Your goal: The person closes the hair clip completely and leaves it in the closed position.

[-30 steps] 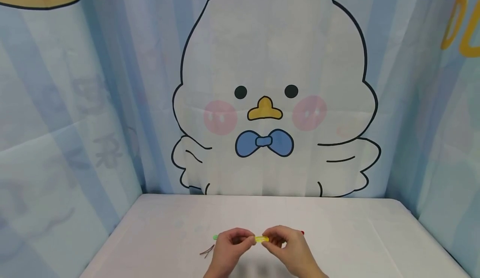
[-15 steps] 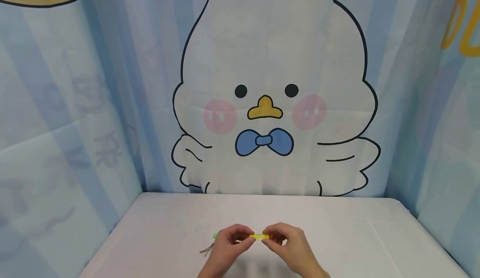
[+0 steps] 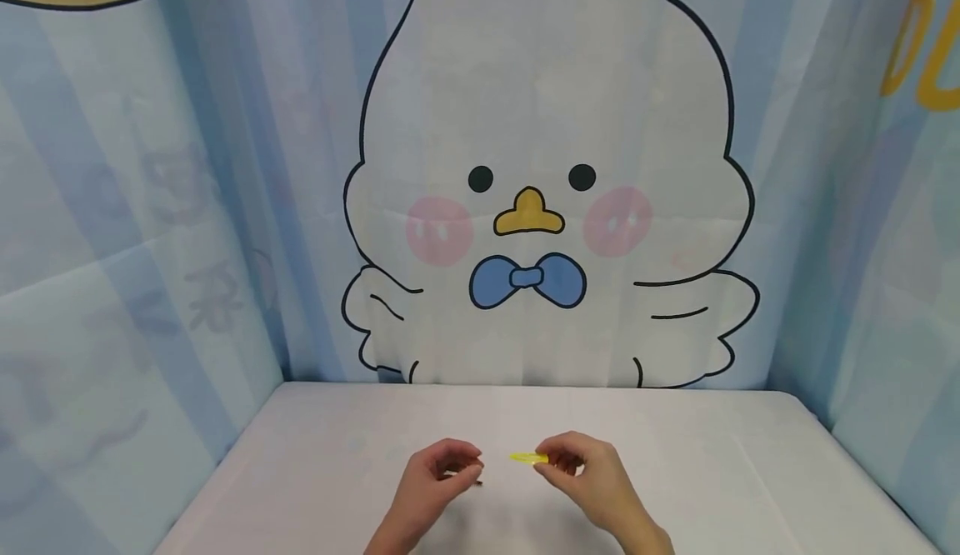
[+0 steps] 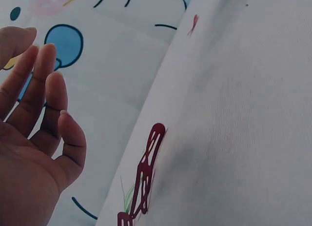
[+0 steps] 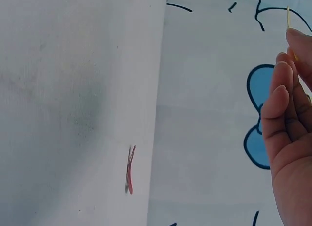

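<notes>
My right hand pinches a small yellow hair clip by one end, just above the white table. In the right wrist view only a thin yellow edge of the clip shows above that hand's fingers. A short gap to the left, my left hand holds nothing, and its fingers lie relaxed. Beside it on the table is a dark red clip with a green piece partly under it.
Another red clip lies on the table under my right hand; it shows small and far off in the left wrist view. A blue striped curtain with a cartoon chick closes the back and both sides.
Both hands held the yellow clip together before. The left hand has let go and drawn left, now covering the green and dark clips in the head view. The right hand keeps the yellow clip.
</notes>
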Available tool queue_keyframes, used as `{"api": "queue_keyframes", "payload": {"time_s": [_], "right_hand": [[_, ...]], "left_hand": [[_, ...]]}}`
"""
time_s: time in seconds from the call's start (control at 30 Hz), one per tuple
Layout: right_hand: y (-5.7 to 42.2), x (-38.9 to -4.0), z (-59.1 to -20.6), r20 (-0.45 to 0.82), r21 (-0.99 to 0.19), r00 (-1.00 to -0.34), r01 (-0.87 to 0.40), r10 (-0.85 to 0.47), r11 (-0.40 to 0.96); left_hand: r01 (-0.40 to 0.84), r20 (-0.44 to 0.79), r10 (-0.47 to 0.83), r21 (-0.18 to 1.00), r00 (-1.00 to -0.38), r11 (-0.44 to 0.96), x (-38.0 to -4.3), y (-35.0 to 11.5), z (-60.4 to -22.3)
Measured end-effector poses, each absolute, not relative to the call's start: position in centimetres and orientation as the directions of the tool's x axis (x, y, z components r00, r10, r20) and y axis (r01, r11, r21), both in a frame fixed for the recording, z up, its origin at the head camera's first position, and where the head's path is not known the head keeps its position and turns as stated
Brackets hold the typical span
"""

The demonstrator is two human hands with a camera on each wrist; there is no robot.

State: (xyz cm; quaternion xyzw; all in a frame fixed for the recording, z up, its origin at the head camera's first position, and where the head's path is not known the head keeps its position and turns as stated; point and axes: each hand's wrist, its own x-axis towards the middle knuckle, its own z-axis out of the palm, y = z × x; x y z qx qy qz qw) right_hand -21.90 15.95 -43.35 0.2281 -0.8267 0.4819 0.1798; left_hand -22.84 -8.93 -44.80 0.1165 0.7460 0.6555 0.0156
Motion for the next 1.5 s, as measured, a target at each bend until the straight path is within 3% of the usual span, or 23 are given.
{"api": "queue_keyframes", "payload": {"time_s": [0.27,0.63,0.87,1.17,1.5], "right_hand": [[17.2,-22.5,-43.7,0.495,-0.728,-0.851,-0.517,-0.177,0.451],[18.8,-23.1,-43.9,0.322,-0.809,-0.943,-0.317,-0.077,0.495],[19.9,-23.8,-44.0,0.277,-0.819,-0.960,-0.262,-0.049,0.510],[20.9,-24.4,-44.6,0.242,-0.799,-0.968,-0.233,-0.058,0.554],[22.3,-25.4,-45.2,0.117,-0.763,-0.993,-0.094,-0.006,0.640]], "left_hand": [[0.179,0.154,0.149,0.969,-0.977,0.170,-22.9,-11.5,-44.7],[0.149,0.136,0.065,0.948,-0.989,0.282,-23.1,-14.3,-45.4],[0.121,0.119,0.027,0.933,-0.993,0.340,-23.3,-15.6,-45.6],[0.078,0.061,0.058,0.930,-0.996,0.360,-23.5,-17.1,-46.7],[0.119,0.075,0.121,0.900,-0.990,0.419,-23.9,-19.0,-47.1]]}}
